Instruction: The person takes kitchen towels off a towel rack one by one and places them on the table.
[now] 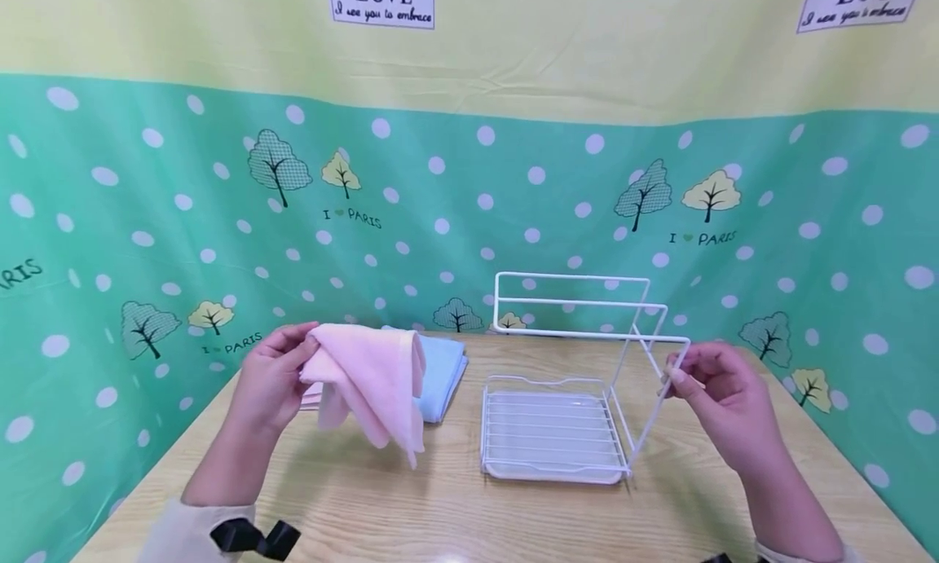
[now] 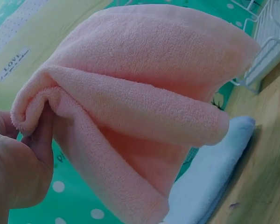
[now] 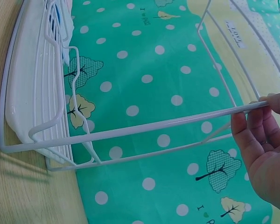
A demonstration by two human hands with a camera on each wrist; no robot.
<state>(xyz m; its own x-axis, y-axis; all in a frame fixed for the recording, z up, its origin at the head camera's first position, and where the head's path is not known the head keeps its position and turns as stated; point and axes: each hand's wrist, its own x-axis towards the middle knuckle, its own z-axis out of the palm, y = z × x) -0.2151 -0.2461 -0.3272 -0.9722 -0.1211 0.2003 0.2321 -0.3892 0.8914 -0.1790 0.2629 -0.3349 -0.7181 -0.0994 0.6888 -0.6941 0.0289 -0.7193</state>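
Note:
A pink towel [image 1: 370, 367] hangs in folds from my left hand [image 1: 275, 376], whose thumb and fingers pinch its left corner above the table. In the left wrist view the same towel [image 2: 144, 98] fans out from the pinch. My right hand [image 1: 722, 392] holds the slanted right side bar of a white wire rack [image 1: 579, 332]. Thumb and fingers meet around that bar [image 3: 177, 122] in the right wrist view. The rack's wire shelf has a white tray [image 1: 550, 475] under it, and its top rails are bare.
A folded blue towel [image 1: 443, 376] lies on the wooden table [image 1: 455, 514], behind the pink towel and left of the rack. A bit of pink cloth [image 1: 311, 398] shows beside my left hand. A green and yellow printed curtain [image 1: 469, 172] surrounds the table.

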